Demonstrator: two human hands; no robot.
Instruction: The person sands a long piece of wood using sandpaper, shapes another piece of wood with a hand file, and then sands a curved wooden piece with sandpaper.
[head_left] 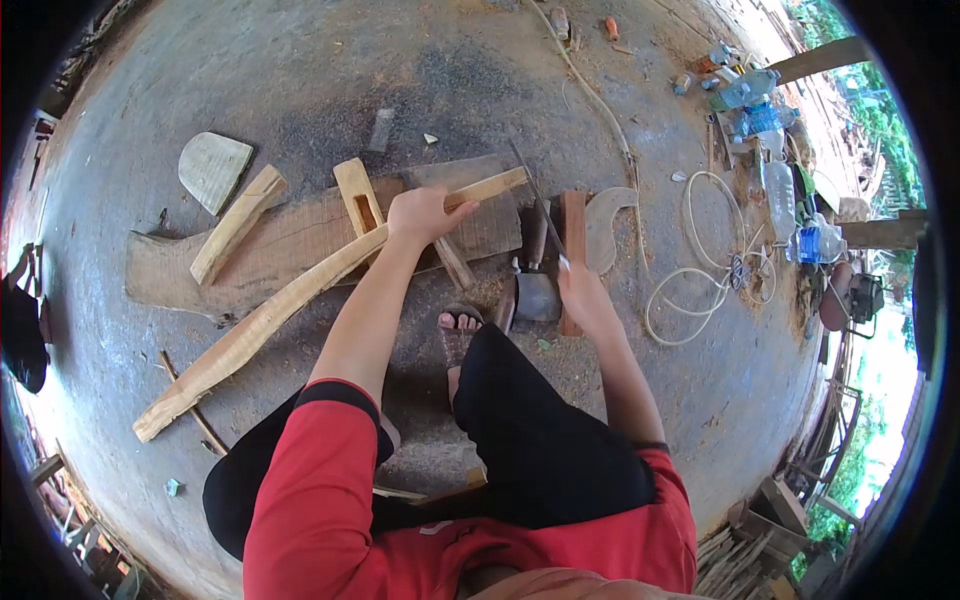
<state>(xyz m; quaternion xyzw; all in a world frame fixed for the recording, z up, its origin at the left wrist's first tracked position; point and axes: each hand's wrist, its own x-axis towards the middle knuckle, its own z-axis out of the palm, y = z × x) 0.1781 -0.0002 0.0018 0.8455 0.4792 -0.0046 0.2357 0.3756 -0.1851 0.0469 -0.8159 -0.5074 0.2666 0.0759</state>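
Note:
My left hand (pixel 420 214) is closed around a long, slightly curved piece of pale wood (pixel 270 315), near its narrow end. This piece slants across a thick wooden plank (pixel 165 265) on the floor. In my closed right hand (pixel 588 298) is a tool with a long, narrow dark blade (pixel 541 198); whether it is a saw or a knife I cannot tell. The blade crosses close by the narrow end of the wood. Beside my right hand are a reddish-brown wooden block (pixel 573 225) and a wide metal blade (pixel 538 298).
A slotted wooden piece (pixel 354 185), a short wooden block (pixel 237 225) and a rounded offcut (pixel 213 168) lie around the plank. Right of my hand are a crescent-shaped piece (pixel 602 222), a coiled pale hose (pixel 690 275) and several plastic bottles (pixel 778 188). A thin stick (pixel 192 403) lies at left.

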